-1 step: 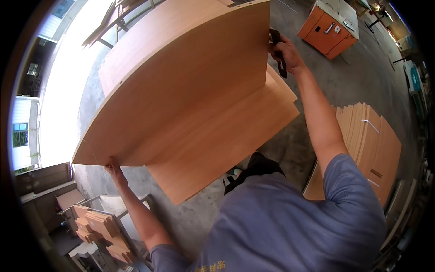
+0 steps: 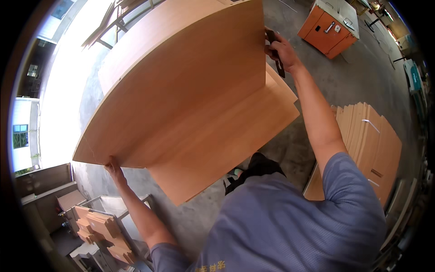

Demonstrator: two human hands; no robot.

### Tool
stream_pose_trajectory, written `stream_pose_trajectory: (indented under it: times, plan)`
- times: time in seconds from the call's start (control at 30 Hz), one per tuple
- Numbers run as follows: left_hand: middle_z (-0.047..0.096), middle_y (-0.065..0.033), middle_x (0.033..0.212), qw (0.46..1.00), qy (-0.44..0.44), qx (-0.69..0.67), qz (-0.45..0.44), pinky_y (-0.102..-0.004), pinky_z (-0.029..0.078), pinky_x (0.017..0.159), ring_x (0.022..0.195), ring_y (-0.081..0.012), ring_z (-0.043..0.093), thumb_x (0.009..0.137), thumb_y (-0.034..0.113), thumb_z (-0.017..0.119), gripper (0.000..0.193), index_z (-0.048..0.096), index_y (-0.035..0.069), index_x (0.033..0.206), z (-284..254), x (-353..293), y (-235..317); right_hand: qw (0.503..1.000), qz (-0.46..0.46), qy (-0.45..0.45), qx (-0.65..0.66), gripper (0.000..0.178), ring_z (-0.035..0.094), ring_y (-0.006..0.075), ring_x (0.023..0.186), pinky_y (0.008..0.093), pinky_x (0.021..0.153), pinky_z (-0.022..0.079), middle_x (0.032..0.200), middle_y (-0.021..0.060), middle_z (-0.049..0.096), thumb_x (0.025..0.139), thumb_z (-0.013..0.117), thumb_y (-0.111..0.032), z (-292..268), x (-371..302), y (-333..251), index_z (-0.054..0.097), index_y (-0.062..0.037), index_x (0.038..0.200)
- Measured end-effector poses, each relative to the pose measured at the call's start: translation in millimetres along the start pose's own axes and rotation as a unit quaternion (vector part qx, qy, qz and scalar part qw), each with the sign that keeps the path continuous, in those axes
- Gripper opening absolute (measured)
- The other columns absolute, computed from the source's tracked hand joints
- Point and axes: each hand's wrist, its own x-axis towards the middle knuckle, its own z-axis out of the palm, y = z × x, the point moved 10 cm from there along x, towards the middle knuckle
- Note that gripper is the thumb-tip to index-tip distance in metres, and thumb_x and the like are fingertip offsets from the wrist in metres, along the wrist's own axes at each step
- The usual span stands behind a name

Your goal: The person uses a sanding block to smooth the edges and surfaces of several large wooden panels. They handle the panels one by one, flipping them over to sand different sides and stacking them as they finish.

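Note:
A large light-brown wooden panel (image 2: 181,72) stands tilted on edge in front of me, its long edge bowed by the lens. Beneath it lies another flat board (image 2: 217,149), with at least one more under its right end. My left hand (image 2: 113,167) is closed on the upright panel's lower left edge, thumb on the near face. At the panel's right edge is my right hand (image 2: 284,52), its fingers curled round a dark, flat, elongated tool (image 2: 276,54) with a slot in it. The fingertips reach the panel's edge; the tool's exact kind I cannot make out.
An orange cabinet (image 2: 328,31) with a pale top stands at the far right. Stacked brown boards (image 2: 367,149) lean at my right. A trolley with small wooden pieces (image 2: 102,222) is at lower left. A rack (image 2: 120,22) stands beyond the panel on the grey floor (image 2: 199,222).
The upright panel's top right part has shifted slightly left and tilted toward the far side. My right hand has moved a little left with it; my left hand stays nearly in place.

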Motion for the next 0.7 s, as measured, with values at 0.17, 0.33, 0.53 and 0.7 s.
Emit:
stream_pose_trajectory:
  times: [0.17,0.33,0.53,0.7]
  plan:
    - [0.055,-0.0158,0.133,0.990,-0.054,0.088,-0.100,-0.0374,0.041,0.106,0.121,-0.0238,0.053,0.097,0.053,0.062,0.074,0.039,-0.002,0.140,75,-28,-9,0.980,0.061,0.095,-0.161,0.057,0.049,0.0105,0.059,0.0262,0.060,0.042,0.074,0.0007,0.055,0.091,0.056,-0.017,-40,3,29,0.050,-0.0107,0.147]
    - [0.019,-0.0299,0.161,0.902,-0.097,0.420,0.006,-0.0517,0.018,0.122,0.150,-0.0427,0.017,0.099,0.053,0.052,0.087,0.020,-0.006,0.155,150,-140,-73,0.859,0.079,0.242,-0.445,0.057,0.064,0.0285,0.104,0.0380,0.090,0.051,0.122,0.0181,0.062,0.091,0.071,-0.031,-142,-122,120,0.055,-0.0039,0.138]
    - [0.016,-0.0237,0.164,0.881,-0.154,0.440,0.078,-0.0535,0.014,0.122,0.152,-0.0398,0.014,0.106,0.046,0.037,0.072,0.021,-0.003,0.156,282,-150,7,0.784,0.192,0.272,-0.524,0.058,0.060,0.0342,0.116,0.0425,0.093,0.052,0.133,0.0110,0.056,0.089,0.071,-0.024,-126,-275,141,0.048,-0.0066,0.140]
    - [0.016,-0.0182,0.166,0.887,-0.126,0.436,0.089,-0.0539,0.011,0.122,0.153,-0.0362,0.013,0.105,0.052,0.034,0.075,0.019,0.001,0.158,322,-140,37,0.795,0.163,0.304,-0.500,0.047,0.063,0.0334,0.110,0.0423,0.090,0.054,0.132,0.0075,0.055,0.086,0.073,-0.021,-105,-268,153,0.057,-0.0078,0.129]
